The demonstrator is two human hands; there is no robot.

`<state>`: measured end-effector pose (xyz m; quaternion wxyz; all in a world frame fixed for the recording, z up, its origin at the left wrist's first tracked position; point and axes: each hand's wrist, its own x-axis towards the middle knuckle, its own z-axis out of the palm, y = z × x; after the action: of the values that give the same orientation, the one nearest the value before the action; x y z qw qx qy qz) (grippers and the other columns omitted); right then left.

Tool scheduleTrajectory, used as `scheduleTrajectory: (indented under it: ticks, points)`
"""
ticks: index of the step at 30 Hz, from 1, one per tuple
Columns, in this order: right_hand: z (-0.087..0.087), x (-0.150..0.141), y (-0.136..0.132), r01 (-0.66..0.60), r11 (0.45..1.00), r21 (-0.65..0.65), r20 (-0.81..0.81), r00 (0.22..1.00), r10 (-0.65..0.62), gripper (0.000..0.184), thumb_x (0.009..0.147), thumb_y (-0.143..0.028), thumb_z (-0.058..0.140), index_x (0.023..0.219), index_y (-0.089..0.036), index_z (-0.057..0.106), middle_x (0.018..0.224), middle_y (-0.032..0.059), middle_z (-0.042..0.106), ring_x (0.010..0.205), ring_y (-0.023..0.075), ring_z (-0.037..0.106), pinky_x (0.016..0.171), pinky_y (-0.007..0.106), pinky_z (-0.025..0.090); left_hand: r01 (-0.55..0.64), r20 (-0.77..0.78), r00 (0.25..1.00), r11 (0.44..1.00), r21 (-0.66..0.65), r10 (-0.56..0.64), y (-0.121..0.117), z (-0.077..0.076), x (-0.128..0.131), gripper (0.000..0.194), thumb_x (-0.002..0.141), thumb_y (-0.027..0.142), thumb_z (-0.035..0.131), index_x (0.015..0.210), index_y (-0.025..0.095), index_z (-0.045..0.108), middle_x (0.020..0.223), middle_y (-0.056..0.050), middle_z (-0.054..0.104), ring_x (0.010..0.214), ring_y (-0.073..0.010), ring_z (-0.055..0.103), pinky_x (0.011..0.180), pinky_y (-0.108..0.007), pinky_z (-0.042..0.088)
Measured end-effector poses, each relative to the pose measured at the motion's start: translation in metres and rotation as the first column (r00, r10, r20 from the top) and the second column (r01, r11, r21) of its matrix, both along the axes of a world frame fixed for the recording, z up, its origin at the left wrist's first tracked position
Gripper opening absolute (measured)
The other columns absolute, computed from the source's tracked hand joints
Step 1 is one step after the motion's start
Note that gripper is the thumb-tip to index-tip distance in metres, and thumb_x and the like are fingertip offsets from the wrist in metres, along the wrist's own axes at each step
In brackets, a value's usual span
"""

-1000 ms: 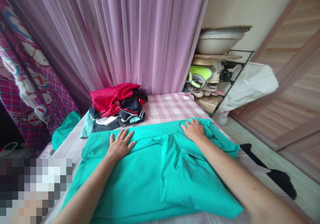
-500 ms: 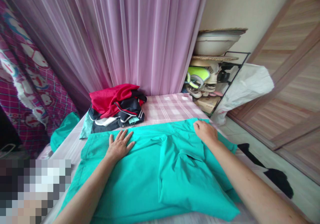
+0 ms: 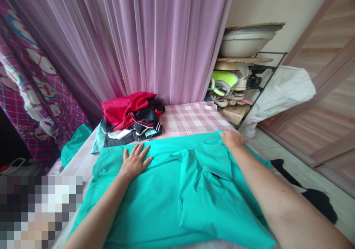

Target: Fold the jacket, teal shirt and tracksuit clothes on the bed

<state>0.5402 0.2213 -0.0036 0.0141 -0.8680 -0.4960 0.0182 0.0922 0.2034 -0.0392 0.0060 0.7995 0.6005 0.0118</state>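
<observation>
A teal green garment [image 3: 166, 197] lies spread over a bed with a pink checked sheet [image 3: 191, 119]. My left hand [image 3: 134, 162] rests flat on its upper left part, fingers spread. At the garment's far right corner my right hand [image 3: 232, 138] is closed over the cloth; its fingers curl under and are mostly hidden. A folded flap of the same garment lies between my arms.
A pile of red, black and white clothes [image 3: 130, 117] sits at the back of the bed by a pink curtain [image 3: 138, 38]. A shoe rack [image 3: 238, 90] with a basin [image 3: 245, 41] on top stands right. Dark cloth [image 3: 316, 201] lies on the floor.
My right hand slid right along the garment's top edge to its far corner and closed there, flattening the bunched cloth. My left hand stayed flat in place.
</observation>
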Motion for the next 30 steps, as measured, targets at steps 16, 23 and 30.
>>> scheduleTrajectory:
  ticks: [16,23,30]
  points:
    - [-0.042,-0.158,-0.015,-0.633,0.773,0.043,-0.047,0.772,0.634,0.058,0.098,-0.054,0.034,0.151,-0.029,0.04,0.16,0.0098,0.034,0.147,0.0286,0.029,0.116,0.061,0.018,0.024,0.07,0.997,1.0,-0.011,-0.023,-0.003,-0.002,0.001,0.064,0.096,0.062,0.035,0.153,0.034,0.033,0.162,-0.006,0.032,0.149,-0.0324,0.025,0.116,-0.07,0.01]
    - [-0.051,-0.149,-0.013,-0.644,0.763,0.053,-0.001,0.764,0.645,0.056,0.1,-0.053,0.03,0.15,-0.032,0.042,0.159,0.008,0.036,0.146,0.0271,0.031,0.116,0.059,0.02,-0.213,0.041,0.976,0.977,-0.02,0.214,0.002,0.005,-0.054,0.065,0.098,0.056,0.029,0.154,0.024,0.033,0.162,-0.008,0.029,0.151,-0.0304,0.02,0.121,-0.058,0.015]
    - [-0.049,-0.152,-0.014,-0.645,0.763,0.048,-0.026,0.763,0.646,0.056,0.1,-0.052,0.031,0.15,-0.031,0.041,0.159,0.0085,0.036,0.146,0.0271,0.03,0.117,0.06,0.019,-0.387,0.008,0.921,0.918,-0.089,0.389,0.003,0.004,-0.096,0.076,0.094,0.063,0.026,0.156,0.02,0.028,0.165,-0.01,0.02,0.152,-0.034,0.015,0.117,-0.06,0.023]
